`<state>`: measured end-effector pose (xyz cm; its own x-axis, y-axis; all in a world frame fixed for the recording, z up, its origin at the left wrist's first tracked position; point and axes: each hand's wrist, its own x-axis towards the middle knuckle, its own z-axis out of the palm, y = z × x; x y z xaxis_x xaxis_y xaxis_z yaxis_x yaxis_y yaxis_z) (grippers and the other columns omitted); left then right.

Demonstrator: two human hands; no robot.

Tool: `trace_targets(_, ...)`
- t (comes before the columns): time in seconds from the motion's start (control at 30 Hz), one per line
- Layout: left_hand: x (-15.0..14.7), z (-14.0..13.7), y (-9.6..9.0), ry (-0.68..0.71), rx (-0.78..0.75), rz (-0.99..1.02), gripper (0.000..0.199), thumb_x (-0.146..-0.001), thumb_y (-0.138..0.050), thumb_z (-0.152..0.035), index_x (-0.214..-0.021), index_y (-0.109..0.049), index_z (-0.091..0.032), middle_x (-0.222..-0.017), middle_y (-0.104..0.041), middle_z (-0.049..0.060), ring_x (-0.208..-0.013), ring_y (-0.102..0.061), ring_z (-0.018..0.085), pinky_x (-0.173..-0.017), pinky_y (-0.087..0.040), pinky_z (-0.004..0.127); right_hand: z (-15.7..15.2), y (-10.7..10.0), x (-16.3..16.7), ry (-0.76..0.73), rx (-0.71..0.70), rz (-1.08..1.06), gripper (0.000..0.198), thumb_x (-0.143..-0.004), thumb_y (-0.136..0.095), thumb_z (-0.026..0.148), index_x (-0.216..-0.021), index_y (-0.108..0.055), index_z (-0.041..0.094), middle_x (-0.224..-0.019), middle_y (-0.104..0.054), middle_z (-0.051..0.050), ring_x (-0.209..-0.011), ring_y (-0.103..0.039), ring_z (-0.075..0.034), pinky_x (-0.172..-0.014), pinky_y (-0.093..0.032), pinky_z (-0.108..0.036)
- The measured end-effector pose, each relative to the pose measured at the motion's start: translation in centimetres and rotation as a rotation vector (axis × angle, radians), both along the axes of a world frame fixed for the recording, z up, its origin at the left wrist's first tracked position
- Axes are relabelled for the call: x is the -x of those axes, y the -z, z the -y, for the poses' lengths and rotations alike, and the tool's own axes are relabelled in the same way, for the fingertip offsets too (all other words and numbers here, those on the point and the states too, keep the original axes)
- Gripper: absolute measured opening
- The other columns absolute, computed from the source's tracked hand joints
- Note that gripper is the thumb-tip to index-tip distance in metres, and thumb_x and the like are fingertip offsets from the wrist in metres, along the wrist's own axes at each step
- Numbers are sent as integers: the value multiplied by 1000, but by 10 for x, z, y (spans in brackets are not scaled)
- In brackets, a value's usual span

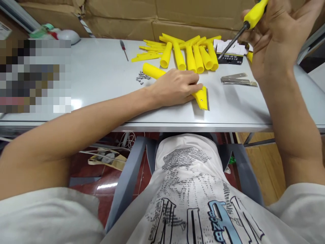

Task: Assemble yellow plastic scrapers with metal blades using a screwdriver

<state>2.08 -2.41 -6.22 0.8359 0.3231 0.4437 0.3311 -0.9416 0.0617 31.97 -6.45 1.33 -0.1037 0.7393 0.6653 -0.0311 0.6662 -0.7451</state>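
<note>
My left hand (176,86) is wrapped over a yellow plastic scraper handle (152,70), pressing it to the table. Its round tube end sticks out to the left of the hand, and its flat head with small holes shows on the right. Raised at the upper right, my right hand (279,40) grips a screwdriver (256,14) with a yellow handle. The metal shaft slants down and left, well apart from the scraper handle. Small screws (143,77) lie in a loose pile beside the tube end. Several flat metal blades (238,80) rest right of my left hand.
Behind my left hand lie several more yellow scraper handles (179,56) and flat yellow pieces (146,56). A small screwdriver (124,49) is at the back left. A black and white box (230,52) stands at the back right, before a cardboard wall (122,20).
</note>
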Motion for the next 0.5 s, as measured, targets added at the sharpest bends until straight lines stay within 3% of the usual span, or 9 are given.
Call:
trace_targets(0.07, -1, 4, -4, -3, 10, -28, 45, -119, -63, -29, -153, -92, -27, -123, -84, 17, -118, -86, 44, -105, -67, 64, -16, 4, -10, 18, -2, -51, 55, -98, -116, 72, -143, -87, 61, -133, -92, 6, -129, -94, -25, -92, -84, -33)
trace_targets(0.13, -1, 9, -8, -4, 37, -65, 55, -115, -68, -27, -165, -88, -25, -131, -85, 19, -121, -85, 44, -110, -67, 64, -31, 13, -10, 1, -29, -127, 62, -87, -122, 75, -137, -88, 63, -130, -92, 8, -129, -92, -24, -93, -83, -32)
trace_targets(0.23, 1, 15, -14, -2, 84, -100, 64, -113, -68, -25, -175, -81, -18, -141, -84, 22, -127, -84, 45, -117, -66, 62, -35, 33, 9, -38, -8, -140, 84, -82, -122, 76, -155, -80, 67, -127, -91, 6, -140, -91, -33, -94, -87, -44)
trace_targets(0.3, 2, 16, -16, 12, 108, -91, 65, -113, -67, -23, -176, -79, -17, -145, -83, 24, -133, -82, 45, -120, -66, 60, -25, 46, 27, -48, 49, -68, 93, -87, -117, 73, -168, -72, 66, -126, -91, 3, -143, -92, -38, -93, -88, -50)
trace_targets(0.4, 5, 14, -17, 42, 133, -57, 55, -116, -69, -25, -168, -85, -20, -143, -84, 22, -136, -82, 44, -121, -66, 60, -11, 61, 44, -55, 74, -26, 101, -85, -116, 72, -173, -68, 66, -127, -91, 5, -141, -94, -38, -92, -89, -50)
trace_targets(0.5, 8, 9, -20, 60, 188, -39, 42, -118, -75, -30, -155, -93, -23, -138, -88, 19, -129, -85, 42, -119, -66, 57, -26, 69, 42, -35, 73, -25, 104, -82, -113, 73, -174, -65, 64, -129, -91, 7, -143, -94, -39, -91, -88, -50)
